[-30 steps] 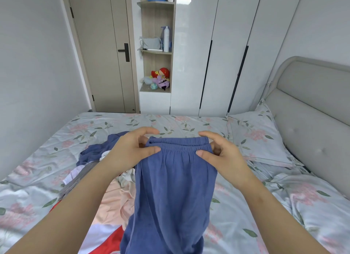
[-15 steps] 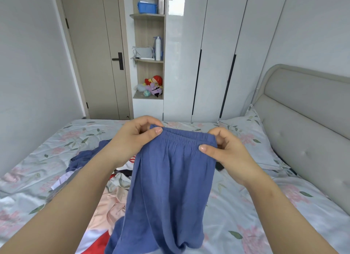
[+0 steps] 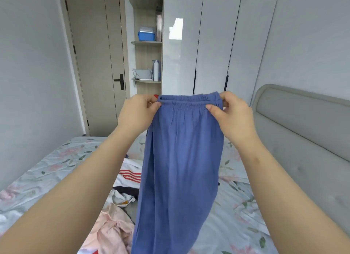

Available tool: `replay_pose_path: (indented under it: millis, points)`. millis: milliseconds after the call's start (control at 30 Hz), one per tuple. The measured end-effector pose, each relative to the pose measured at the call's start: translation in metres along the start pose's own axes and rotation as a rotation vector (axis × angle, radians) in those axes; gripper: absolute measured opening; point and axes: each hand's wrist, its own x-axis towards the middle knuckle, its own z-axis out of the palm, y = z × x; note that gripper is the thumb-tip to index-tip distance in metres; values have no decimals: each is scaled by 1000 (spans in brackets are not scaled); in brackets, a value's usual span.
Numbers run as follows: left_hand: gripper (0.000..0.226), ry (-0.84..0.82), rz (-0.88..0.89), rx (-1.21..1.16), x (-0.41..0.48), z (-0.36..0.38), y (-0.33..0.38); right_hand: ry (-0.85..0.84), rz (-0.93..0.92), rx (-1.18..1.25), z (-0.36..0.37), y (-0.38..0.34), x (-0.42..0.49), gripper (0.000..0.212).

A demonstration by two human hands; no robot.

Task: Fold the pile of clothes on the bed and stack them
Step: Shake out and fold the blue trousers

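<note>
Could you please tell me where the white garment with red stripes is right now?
In the head view, the red-striped white garment lies on the bed left of centre, just left of the hanging blue trousers and beyond the pink garment.

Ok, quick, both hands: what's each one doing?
Left hand: pinching the blue trousers at the waistband.
Right hand: pinching the waistband's other end.

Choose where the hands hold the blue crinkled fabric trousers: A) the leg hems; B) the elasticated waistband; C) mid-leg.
B: the left hand and right hand each pinch a corner of the gathered waistband, and the blue crinkled fabric trousers hang below.
</note>
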Motion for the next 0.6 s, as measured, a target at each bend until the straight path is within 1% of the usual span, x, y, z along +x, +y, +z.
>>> replay_pose_path:
  millis: [67,100,133,167,300,400,467,500,533,600]
  points:
    - [13,-8,-52,-270,5,-6,14,-43,60,285,-8,-18,1,4]
    - [14,-23,-107,-442,6,-9,20,-70,105,406,-11,-23,2,9]
    - [17,-48,-161,-571,7,-13,25,-90,138,464,-14,-28,2,11]
    - [20,-80,-199,-648,8,-16,28,-102,156,487,-16,-31,3,11]
    - [26,-183,-312,-875,7,-21,30,-131,223,573,-24,-33,3,3]
    - [22,-304,-285,-936,3,-25,22,-164,304,614,-30,-28,0,9]
    - [8,-425,-234,-943,-2,-28,18,-192,344,608,-34,-22,-1,13]
    - [10,-462,-222,-934,-4,-28,15,-204,364,609,-36,-19,-1,14]
    - [15,-482,-229,-907,-5,-26,12,-212,384,615,-38,-16,-2,14]
    - [12,-439,-247,-763,-4,-14,5,-240,417,615,-39,-6,-2,9]
